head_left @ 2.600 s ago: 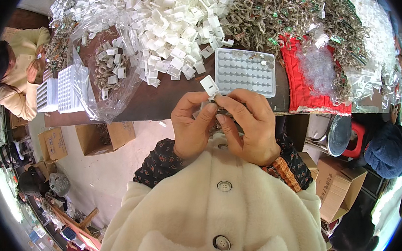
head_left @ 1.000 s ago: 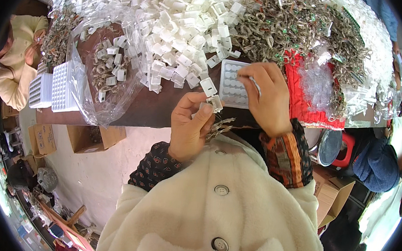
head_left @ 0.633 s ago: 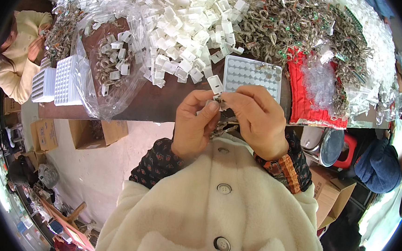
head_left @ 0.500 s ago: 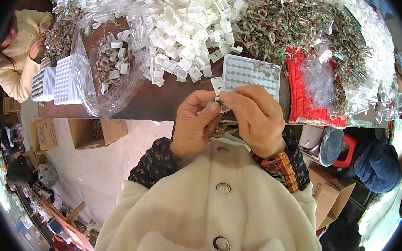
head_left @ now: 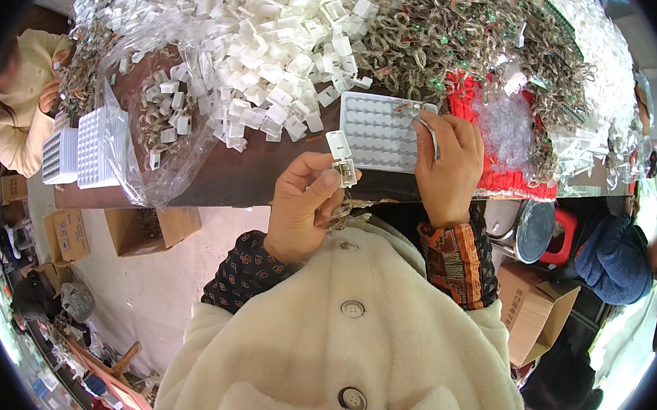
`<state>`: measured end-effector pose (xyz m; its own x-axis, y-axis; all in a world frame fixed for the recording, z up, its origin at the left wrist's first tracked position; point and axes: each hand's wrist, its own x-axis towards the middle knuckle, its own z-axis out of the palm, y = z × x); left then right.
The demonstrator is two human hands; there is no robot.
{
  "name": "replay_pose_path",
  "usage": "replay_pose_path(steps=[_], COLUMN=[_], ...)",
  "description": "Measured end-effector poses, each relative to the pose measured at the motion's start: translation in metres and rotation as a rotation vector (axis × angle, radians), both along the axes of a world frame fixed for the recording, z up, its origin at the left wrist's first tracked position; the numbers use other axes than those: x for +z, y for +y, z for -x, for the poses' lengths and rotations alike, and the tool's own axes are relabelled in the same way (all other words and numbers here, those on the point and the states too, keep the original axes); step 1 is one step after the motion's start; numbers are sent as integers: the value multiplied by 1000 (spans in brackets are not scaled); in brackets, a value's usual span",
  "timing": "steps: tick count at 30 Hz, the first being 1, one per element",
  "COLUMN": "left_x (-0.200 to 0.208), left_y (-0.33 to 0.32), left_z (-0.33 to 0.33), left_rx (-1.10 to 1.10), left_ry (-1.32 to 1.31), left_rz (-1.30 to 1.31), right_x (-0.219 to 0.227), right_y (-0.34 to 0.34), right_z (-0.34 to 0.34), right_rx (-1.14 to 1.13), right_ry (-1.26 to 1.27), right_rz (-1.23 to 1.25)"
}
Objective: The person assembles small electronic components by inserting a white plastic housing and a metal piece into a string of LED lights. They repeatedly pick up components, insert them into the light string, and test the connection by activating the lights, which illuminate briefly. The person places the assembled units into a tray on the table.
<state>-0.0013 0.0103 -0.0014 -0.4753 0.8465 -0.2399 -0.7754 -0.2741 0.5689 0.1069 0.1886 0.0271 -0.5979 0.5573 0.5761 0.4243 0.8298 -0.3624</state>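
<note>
My left hand [head_left: 303, 207] pinches a small white plastic case [head_left: 339, 145] with its lid hinged up. Inside the lower half of the case is a small part I cannot make out. A bundle of thin greyish wire [head_left: 343, 212] hangs by the fingers of that hand. At the right end of a white tray [head_left: 354, 109] with rows of round pockets is my right hand [head_left: 453, 168]. Its fingers are closed around something thin and greyish that I cannot make out. A few small round pieces lie near the tray's far right corner.
A heap of white plastic cases [head_left: 278, 57] covers the table's far middle. Coiled wire bundles [head_left: 423, 44] lie right of it, beside a red cloth [head_left: 498, 180]. Left stand a clear plastic bag [head_left: 196, 139] and stacked white trays [head_left: 102, 147]. Another person [head_left: 22, 115] sits far left.
My right hand has left the case and moved right to the tray. The left hand keeps the case, which has shifted slightly left and down. The whole view has shifted a little.
</note>
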Motion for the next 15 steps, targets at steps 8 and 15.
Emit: replay_pose_path(steps=[8, 15], left_x=[-1, 2], left_y=[3, 2], left_z=[1, -3], left_rx=[-3, 23], left_ry=[-42, -66], left_rz=[-47, -23], right_x=[11, 25], right_y=[-7, -46], right_z=[0, 5], right_rx=[182, 406], right_ry=[22, 136], right_rz=[240, 340])
